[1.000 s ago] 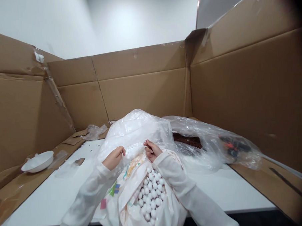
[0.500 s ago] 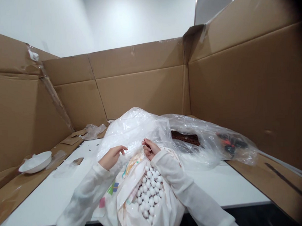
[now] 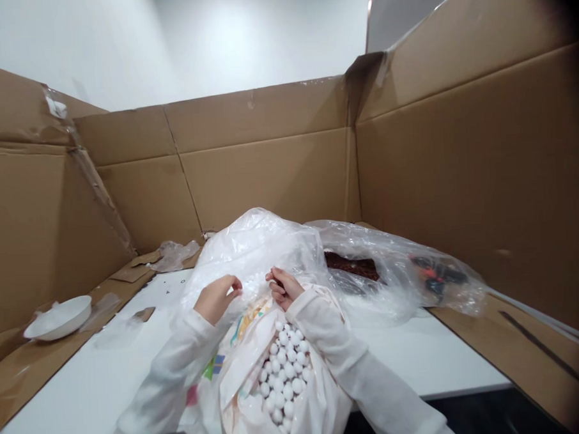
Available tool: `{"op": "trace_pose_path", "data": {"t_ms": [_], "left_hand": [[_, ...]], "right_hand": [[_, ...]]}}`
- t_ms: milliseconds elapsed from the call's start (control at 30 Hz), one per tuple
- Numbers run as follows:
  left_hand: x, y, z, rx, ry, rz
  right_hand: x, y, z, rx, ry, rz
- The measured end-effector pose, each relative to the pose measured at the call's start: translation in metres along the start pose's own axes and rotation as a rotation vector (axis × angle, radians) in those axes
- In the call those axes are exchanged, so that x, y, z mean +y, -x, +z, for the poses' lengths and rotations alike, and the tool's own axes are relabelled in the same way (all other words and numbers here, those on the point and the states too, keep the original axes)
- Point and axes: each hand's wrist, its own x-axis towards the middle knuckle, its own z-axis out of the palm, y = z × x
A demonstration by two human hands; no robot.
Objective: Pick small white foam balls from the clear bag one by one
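My left hand (image 3: 219,298) hovers over crumpled clear plastic, its fingers curved and a small gap between thumb and index finger. No object shows in it. To its right, my right hand (image 3: 283,286) is closed in a pinch; whatever lies between its fingertips is too small or hidden to make out. Below both hands, close to me, a white plastic bag (image 3: 244,398) with coloured prints gapes upward. Many small white balls (image 3: 286,370) fill its opening. Behind my hands rises a large translucent plastic bag (image 3: 256,237), with white contents partly visible.
Clear plastic (image 3: 392,270) at the right covers a dark brown piece (image 3: 352,265) and a red-and-black item (image 3: 436,274). A white bowl (image 3: 58,318) stands at the left on cardboard. Cardboard walls (image 3: 268,173) enclose the white tabletop (image 3: 411,359). A thin dark strip (image 3: 539,345) lies far right.
My left hand's fingers have curled inward a little. My right hand stays pinched in nearly the same place. The whole view has shifted slightly, with the surroundings moving left.
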Motion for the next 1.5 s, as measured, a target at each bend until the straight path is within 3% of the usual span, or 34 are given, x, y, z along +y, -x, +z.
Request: {"op": "trace_pose_path", "data": {"t_ms": [133, 333, 600, 767, 933, 1100, 1333, 1500], "left_hand": [[0.011, -0.016, -0.003, 0.064, 0.018, 0.006], [0.027, -0.040, 0.015, 0.290, 0.504, 0.080], [0.042, -0.038, 0.028, 0.322, 0.675, 0.080], [0.039, -0.037, 0.032, 0.374, 0.598, 0.071], [0.037, -0.035, 0.036, 0.473, 0.462, 0.147], [0.037, -0.033, 0.038, 0.492, 0.407, 0.211], [0.033, -0.032, 0.034, 0.595, 0.249, 0.287], [0.031, -0.031, 0.034, 0.599, 0.192, 0.289]], "right_hand": [[-0.002, 0.004, 0.003, -0.094, 0.063, -0.014], [-0.005, 0.002, 0.002, -0.180, 0.061, 0.047], [-0.007, 0.005, 0.006, -0.197, 0.071, -0.018], [-0.006, 0.005, 0.005, -0.211, 0.095, -0.032], [-0.005, 0.005, 0.004, -0.185, 0.144, -0.005], [-0.004, 0.004, 0.004, -0.166, 0.171, -0.003], [-0.007, 0.001, -0.001, -0.285, 0.306, 0.201], [-0.005, 0.001, 0.000, -0.292, 0.332, 0.152]]}}
